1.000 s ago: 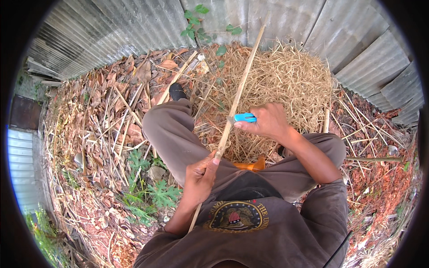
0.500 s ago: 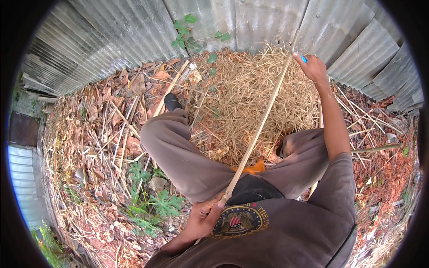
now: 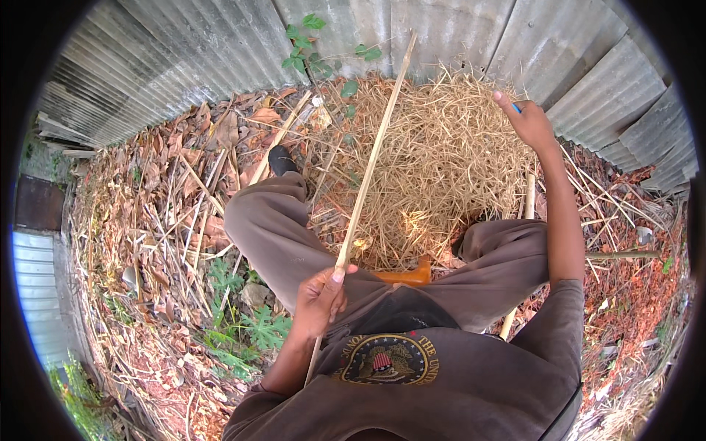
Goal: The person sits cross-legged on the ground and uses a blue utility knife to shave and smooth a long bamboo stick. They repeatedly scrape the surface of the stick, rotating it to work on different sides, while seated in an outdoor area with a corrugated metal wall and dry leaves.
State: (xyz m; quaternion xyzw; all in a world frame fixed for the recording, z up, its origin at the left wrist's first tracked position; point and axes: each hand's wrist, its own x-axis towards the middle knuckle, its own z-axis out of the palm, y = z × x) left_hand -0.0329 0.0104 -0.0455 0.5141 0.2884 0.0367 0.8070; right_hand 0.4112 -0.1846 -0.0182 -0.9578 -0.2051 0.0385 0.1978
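A long, pale strip of split wood or bamboo slants up from beside my lap toward the metal wall. My left hand is closed round its lower part, with the thumb lying along it. Farther out to the right, my right hand is raised over the edge of the shavings, its thumb stretched out. A small blue handle shows in its curled fingers; the rest of that tool is hidden. The right hand is apart from the strip.
A heap of curly, straw-coloured shavings lies between my legs. An orange object sits near my lap. Corrugated metal sheets stand at the far side. Dry leaves, loose sticks and green plants cover the ground at left.
The strip has swung left, away from my right hand, which touched its far end before. My left hand has moved forward and left with it. The right hand has shifted slightly right.
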